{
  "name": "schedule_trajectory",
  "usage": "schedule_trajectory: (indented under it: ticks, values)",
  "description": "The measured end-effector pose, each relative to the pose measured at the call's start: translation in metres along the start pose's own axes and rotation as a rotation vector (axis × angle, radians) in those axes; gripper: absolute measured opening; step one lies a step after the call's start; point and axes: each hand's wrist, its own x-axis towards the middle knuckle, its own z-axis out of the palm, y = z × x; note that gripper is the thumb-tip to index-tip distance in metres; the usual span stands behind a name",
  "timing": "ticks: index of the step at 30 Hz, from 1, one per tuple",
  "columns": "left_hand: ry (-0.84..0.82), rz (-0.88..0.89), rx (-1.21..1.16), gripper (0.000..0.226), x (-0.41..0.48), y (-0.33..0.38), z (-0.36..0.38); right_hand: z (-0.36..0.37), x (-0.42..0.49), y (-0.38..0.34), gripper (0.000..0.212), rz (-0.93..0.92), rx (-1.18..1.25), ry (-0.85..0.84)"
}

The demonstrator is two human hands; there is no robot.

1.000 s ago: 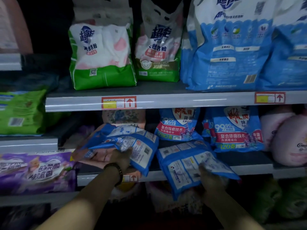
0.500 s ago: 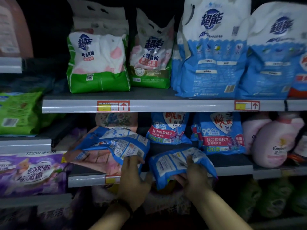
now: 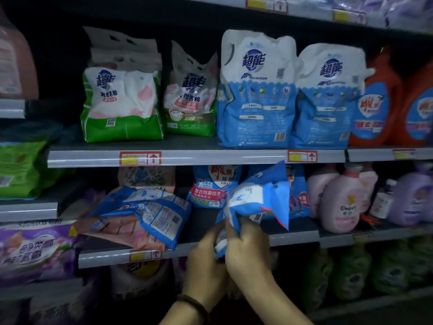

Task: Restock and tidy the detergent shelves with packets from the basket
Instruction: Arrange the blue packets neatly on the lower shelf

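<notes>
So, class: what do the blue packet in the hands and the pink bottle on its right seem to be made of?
Blue packet: thin flexible plastic film, slightly glossy; it creases and bunches where both hands grip it. Pink bottle: rigid plastic, smooth, probably moulded; it keeps a rounded shape and shows a soft sheen. Neither can be confirmed by look alone.

Held blue packet (image 3: 260,200) blocks the standing packet (image 3: 298,198) behind; bottom-shelf goods (image 3: 351,270) too dark, motion-blurred.

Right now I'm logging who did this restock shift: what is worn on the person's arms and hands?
Both forearms are bare, with no sleeves in view. The left hand has a dark beaded-looking bracelet around its wrist. The right hand shows no glove, ring or band.
</notes>
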Motion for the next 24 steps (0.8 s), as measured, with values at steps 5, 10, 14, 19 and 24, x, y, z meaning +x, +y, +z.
schedule_trajectory:
  ticks: [5, 10, 14, 19, 24]
  values:
    - [0.007, -0.084, -0.246, 0.049, -0.018, -0.001, -0.012, -0.038, -0.019, 0.005, 0.035, -0.153, 0.139, -0.16]
    - [-0.031, -0.232, -0.534, 0.026, -0.038, -0.005, -0.03, -0.07, 0.014, 0.056, 0.03, 0.084, 0.265, 0.068]
    - [-0.055, -0.331, -0.682, 0.031, -0.05, -0.014, -0.044, -0.058, 0.029, 0.086, 0.057, 0.406, 0.453, -0.2]
    - [-0.221, -0.362, -0.788, 0.097, -0.059, -0.022, -0.065, -0.035, 0.007, 0.077, 0.075, 0.67, 0.701, -0.568]
    - [-0.161, -0.436, -0.807, 0.048, -0.055, -0.024, -0.072, -0.023, 0.005, 0.066, 0.074, 0.709, 0.99, -0.557]
